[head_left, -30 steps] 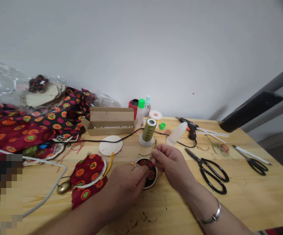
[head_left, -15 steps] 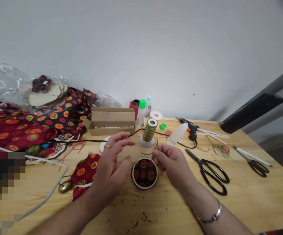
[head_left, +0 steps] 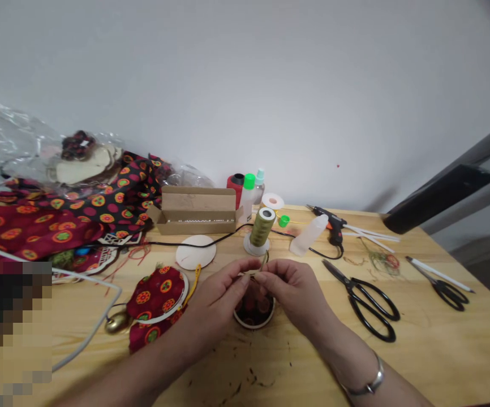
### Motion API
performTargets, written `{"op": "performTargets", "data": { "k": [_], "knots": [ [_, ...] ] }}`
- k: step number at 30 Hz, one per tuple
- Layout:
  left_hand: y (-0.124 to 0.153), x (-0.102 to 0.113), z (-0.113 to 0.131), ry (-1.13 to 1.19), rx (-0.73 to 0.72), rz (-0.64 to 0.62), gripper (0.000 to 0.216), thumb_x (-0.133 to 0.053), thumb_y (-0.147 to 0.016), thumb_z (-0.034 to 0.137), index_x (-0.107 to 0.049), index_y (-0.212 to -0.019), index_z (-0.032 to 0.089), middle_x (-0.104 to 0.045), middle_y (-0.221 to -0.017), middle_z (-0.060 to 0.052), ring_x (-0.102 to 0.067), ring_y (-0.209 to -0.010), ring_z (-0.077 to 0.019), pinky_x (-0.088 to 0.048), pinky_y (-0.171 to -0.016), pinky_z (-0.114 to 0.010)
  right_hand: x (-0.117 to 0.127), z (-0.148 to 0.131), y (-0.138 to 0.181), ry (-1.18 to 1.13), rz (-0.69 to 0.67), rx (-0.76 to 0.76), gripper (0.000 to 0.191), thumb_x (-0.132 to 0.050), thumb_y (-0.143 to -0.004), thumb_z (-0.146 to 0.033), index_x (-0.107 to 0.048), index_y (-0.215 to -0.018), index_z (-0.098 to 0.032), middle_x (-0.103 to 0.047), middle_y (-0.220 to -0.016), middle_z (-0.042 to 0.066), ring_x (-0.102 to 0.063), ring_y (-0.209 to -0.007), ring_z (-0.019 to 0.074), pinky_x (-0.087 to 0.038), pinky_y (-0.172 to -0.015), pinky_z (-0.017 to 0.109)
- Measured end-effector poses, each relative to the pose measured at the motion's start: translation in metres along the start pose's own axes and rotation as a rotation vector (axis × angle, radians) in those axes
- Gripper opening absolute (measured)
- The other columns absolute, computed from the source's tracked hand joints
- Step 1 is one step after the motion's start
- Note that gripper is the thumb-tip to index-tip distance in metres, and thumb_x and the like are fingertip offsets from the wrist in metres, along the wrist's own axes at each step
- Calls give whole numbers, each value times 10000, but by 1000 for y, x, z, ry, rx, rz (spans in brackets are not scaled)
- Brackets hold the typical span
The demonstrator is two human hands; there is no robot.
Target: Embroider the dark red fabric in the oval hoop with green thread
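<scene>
My left hand (head_left: 217, 302) and my right hand (head_left: 293, 291) meet fingertip to fingertip above a small round disc covered in dark patterned fabric (head_left: 254, 309) that lies on the wooden table (head_left: 418, 350). Both hands pinch a thin olive thread (head_left: 263, 262) that runs up towards the olive thread spool (head_left: 262, 227) just behind them. A bracelet sits on my right wrist.
Large black scissors (head_left: 366, 301) lie right of my hands, smaller scissors (head_left: 442, 282) farther right. A glue gun (head_left: 333, 228), squeeze bottle (head_left: 306, 234), open cardboard box (head_left: 196, 210), plain disc (head_left: 196, 252), red fabric-covered discs (head_left: 157, 297) and piled patterned cloth (head_left: 37, 220) surround the spot.
My left hand lifted off the fabric disc, rose with fingers spread, then came back down to join my right hand's fingertips at the thread above the disc.
</scene>
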State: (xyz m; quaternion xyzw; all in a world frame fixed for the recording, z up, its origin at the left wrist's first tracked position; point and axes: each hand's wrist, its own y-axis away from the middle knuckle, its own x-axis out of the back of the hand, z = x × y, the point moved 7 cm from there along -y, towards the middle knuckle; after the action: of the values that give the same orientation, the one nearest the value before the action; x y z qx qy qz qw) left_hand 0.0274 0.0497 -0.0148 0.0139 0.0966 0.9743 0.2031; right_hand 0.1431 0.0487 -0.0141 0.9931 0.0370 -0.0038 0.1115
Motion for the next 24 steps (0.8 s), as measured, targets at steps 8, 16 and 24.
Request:
{"op": "performTargets", "data": {
  "k": [8,16,24],
  "knots": [
    [-2,1,2,-96,-42,3,245,-500,-814,289,-650,-992,210,-670,-816,-7,-576,-722,-153,-444,-650,-233,2,0,-1,49,19,16,176,-604,-689,-246,-554,-554,-146,-529,-465,-35,-475,-403,81,-397,-413,203],
    [-4,5,-3,-72,50,37,199,-584,-752,339,-680,-735,165,-632,-633,-2,-534,-603,-135,-417,-574,-227,6,-3,-2,79,72,40,128,-638,-661,-230,-580,-588,-142,-537,-480,-44,-468,-434,70,-387,-426,183],
    [-7,-1,-17,244,155,-75,176,-665,-705,322,-682,-697,147,-585,-550,18,-412,-477,-57,-277,-460,-179,6,-3,0,39,62,19,138,-658,-653,-239,-573,-600,-144,-548,-486,-46,-493,-418,71,-405,-409,183]
  ]
}}
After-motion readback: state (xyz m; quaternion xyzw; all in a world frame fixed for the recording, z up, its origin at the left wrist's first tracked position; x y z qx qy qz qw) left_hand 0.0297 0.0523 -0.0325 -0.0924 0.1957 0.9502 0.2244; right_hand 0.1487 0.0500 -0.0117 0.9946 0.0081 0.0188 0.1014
